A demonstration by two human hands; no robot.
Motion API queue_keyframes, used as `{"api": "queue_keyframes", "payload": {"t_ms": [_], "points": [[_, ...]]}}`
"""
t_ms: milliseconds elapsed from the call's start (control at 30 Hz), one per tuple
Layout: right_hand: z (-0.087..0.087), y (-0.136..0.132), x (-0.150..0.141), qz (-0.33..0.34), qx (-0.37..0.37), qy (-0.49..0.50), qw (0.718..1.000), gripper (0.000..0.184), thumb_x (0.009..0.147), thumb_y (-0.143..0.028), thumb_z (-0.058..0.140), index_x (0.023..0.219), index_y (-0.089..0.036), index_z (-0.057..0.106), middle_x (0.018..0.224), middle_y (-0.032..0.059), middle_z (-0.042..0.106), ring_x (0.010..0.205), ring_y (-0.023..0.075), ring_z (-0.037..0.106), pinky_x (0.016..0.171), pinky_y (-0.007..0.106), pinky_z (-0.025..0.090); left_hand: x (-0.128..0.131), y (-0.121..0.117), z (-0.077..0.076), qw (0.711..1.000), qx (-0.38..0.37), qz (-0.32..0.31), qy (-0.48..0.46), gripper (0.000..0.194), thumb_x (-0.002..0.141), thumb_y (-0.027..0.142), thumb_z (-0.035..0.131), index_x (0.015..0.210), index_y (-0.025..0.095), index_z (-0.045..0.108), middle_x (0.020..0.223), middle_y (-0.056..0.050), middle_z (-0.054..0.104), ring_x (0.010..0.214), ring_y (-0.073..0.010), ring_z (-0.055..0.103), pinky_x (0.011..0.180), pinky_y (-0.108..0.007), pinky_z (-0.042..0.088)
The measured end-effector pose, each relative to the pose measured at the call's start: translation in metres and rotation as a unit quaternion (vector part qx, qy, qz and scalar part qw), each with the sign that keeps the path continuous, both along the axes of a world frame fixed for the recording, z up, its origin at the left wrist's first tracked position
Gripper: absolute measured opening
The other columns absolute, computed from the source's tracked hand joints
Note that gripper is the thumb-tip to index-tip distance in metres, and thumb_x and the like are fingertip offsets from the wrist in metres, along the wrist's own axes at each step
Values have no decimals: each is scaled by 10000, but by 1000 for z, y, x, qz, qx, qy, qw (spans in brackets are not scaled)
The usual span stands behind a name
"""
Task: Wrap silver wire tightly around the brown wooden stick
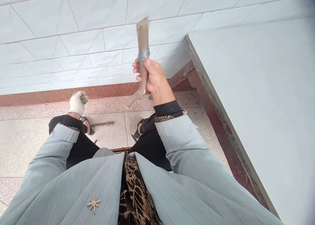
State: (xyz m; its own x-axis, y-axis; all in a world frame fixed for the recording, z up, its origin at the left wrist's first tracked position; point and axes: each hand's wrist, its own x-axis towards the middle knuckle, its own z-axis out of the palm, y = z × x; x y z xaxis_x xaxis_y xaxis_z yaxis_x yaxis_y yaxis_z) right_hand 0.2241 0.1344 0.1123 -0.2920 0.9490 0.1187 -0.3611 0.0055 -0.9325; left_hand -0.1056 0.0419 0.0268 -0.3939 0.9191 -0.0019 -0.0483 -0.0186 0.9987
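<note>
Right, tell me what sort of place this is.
Probably a plain room or porch: white wall tiles, a speckled floor and a pale-topped table suggest it. Its exact use is unclear.

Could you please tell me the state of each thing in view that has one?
Stick: bent near one end
Wire: wound around the stick
Right hand: bare, closed around the stick
Left hand: gloved, partly curled, holding nothing visible
Thin strip: lying on the floor

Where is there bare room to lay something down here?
The smooth white tabletop, within its grey edge, right of the ungloved right hand; also pale speckled floor left of the black-trousered left leg. Crowded: between the black shoes, where a thin brown strip lies.
</note>
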Motion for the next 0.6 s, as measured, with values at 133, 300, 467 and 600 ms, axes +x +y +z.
{"api": "queue_keyframes", "payload": {"t_ms": [133,300,467,600], "points": [[-13,-16,-42,150,-45,-80,984,379,831,-500,857,906,-168,692,955,69,729,782,120,640,508,204,437,29,8,11,995,60,-53,65,260,856,384,764,1013,197,673,1077,-59,742,1117,-206,660,1021,-377,499],[-23,-23,-71,219,-88,-94,967,300,865,-410,846,862,-147,702,867,53,731,746,110,649,538,201,457,77,14,38,948,13,-302,-101,343,880,516,745,976,200,650,1012,-75,703,1059,-246,699,949,-400,572],[-30,-12,-75,205,-134,-73,967,324,867,-437,848,876,-145,709,949,86,766,749,113,651,527,194,460,78,9,38,936,-71,-318,-136,425,920,580,687,1056,185,612,795,-9,611,576,-112,514,535,-256,468],[-37,-12,-68,196,-192,-78,959,260,921,-399,793,930,-146,732,976,101,773,718,110,638,493,186,442,66,1,33,954,-77,-259,128,227,967,400,603,996,183,662,658,43,511,538,-99,396,540,-237,348]]}}
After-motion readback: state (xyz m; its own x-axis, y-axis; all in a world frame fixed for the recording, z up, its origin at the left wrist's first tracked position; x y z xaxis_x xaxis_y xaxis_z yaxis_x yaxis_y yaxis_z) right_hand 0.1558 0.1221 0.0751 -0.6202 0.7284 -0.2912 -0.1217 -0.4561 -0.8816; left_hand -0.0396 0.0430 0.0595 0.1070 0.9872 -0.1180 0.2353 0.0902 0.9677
